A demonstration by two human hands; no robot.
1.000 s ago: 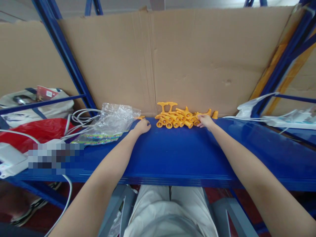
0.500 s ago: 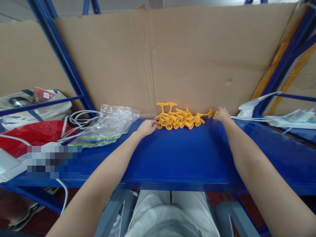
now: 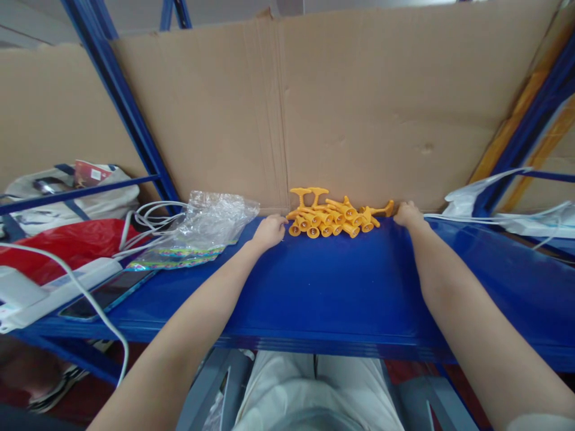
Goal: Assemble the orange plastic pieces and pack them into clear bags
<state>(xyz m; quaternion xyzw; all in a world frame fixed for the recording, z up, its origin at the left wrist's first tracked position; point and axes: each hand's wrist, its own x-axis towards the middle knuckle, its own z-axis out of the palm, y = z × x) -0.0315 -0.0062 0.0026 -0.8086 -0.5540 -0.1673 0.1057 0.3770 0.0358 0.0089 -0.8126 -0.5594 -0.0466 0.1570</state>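
Observation:
Several yellow plastic pieces (image 3: 332, 216) with round hollow ends lie stacked at the back of the blue shelf (image 3: 332, 287), against the cardboard. Two of them stand up at the pile's left with T-shaped tops. My left hand (image 3: 270, 231) rests at the left end of the pile, its fingertips by the nearest piece; whether it grips anything is too small to tell. At the other end, my right hand (image 3: 408, 214) is curled near the cardboard, just right of a yellow piece (image 3: 385, 208) that points outward. Its fingertips are hidden.
Left of the pile lie a clear plastic bag (image 3: 215, 218), white cables, a red bag (image 3: 67, 248), a power strip (image 3: 67, 287) and a phone (image 3: 108, 293). Cardboard (image 3: 359, 108) walls the back. White cables and a white bag (image 3: 471, 191) are at the right.
The view has shifted slightly. The yellow bit that showed at my right hand's fingertips is no longer visible there. My left hand stays beside the pile.

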